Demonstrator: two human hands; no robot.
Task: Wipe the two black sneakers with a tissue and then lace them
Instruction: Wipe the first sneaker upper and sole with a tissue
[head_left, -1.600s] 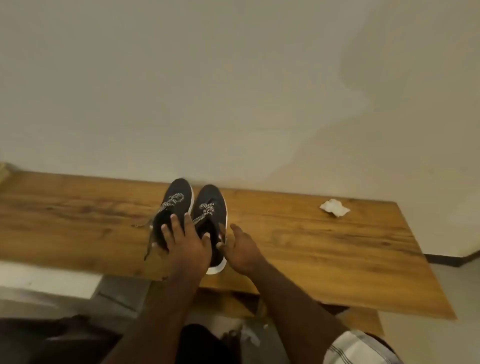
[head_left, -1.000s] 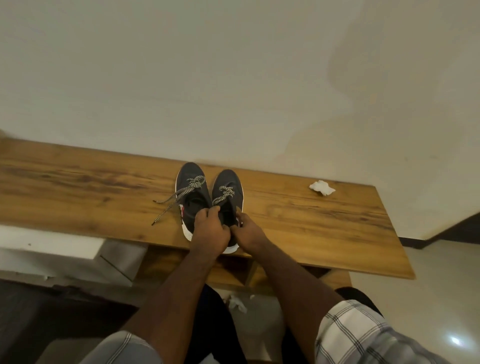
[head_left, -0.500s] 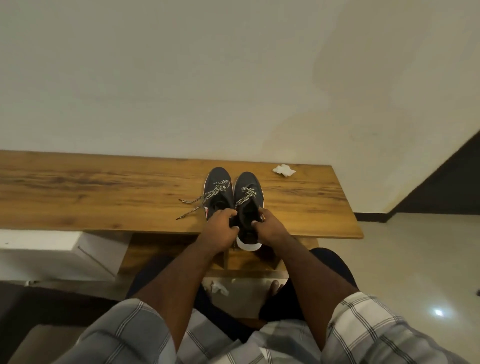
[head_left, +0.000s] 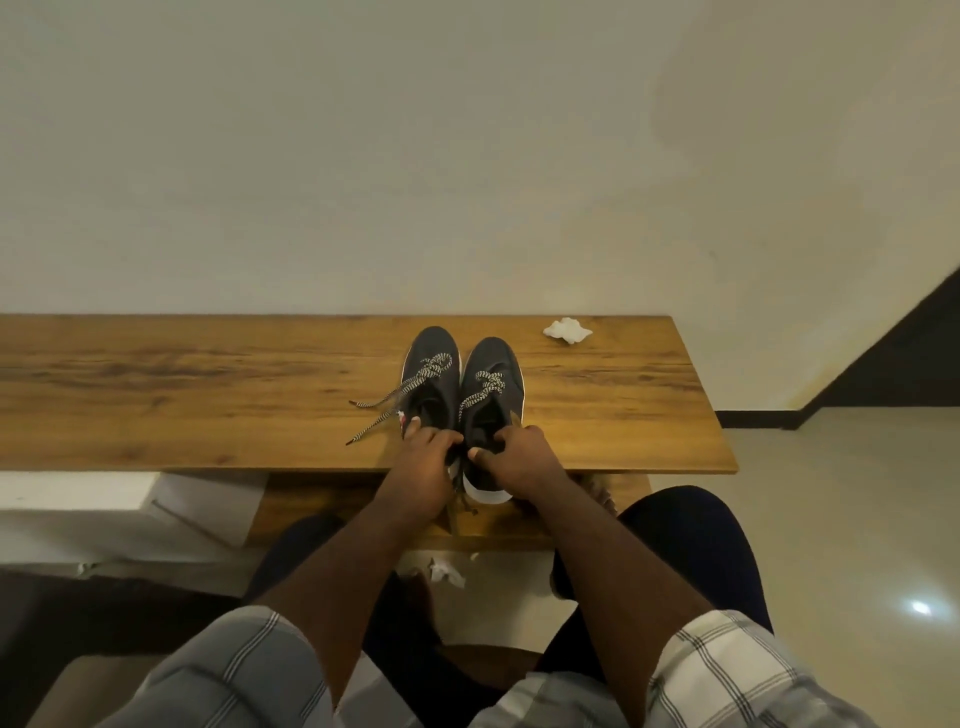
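Two black sneakers sit side by side, touching, toes toward the wall, at the near edge of a wooden bench, the heel of the right sneaker jutting just past the edge. The left sneaker trails two speckled lace ends loose across the wood to its left, while the right one's lacing looks gathered over the tongue. The person's left hand curls over the heel collar of the left shoe, and the right hand grips the collar of the right shoe, thumb hooked at the opening. A crumpled tissue lies well apart near the bench's far right corner; another scrap of tissue lies on the floor between the person's knees. The shoes look light, with soft knit uppers that would fold under pressure, so the firmer heel collar and white sole rim seem the surest holds; the laces appear limp and are best pinched near their tips. Lacing of the left shoe appears unfinished.
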